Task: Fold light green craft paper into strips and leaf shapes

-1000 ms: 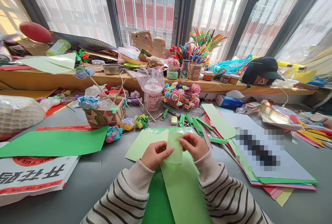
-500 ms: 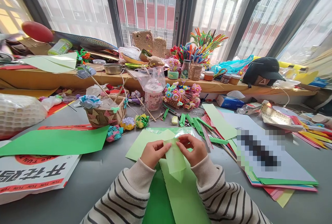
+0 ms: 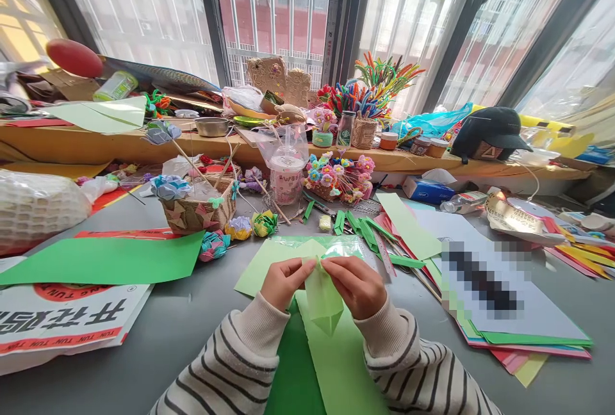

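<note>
Our left hand (image 3: 284, 280) and right hand (image 3: 359, 285) both pinch the top of the small light-green paper (image 3: 323, 300), held above the larger light-green sheet (image 3: 340, 367). Its lower end, square a second ago, now comes to a point, so folding seems under way.

Grey table (image 3: 185, 319) with paper stack (image 3: 541, 303), basket (image 3: 196, 215), lidded cup (image 3: 287, 183), blue box (image 3: 427, 191).

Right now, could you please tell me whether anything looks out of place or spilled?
The clear bottle lies on its side by the blue tissue box rather than standing, though no spill shows. A pale green strip sits askew over the white sheet. The pinched green paper shows no clear damage.
</note>
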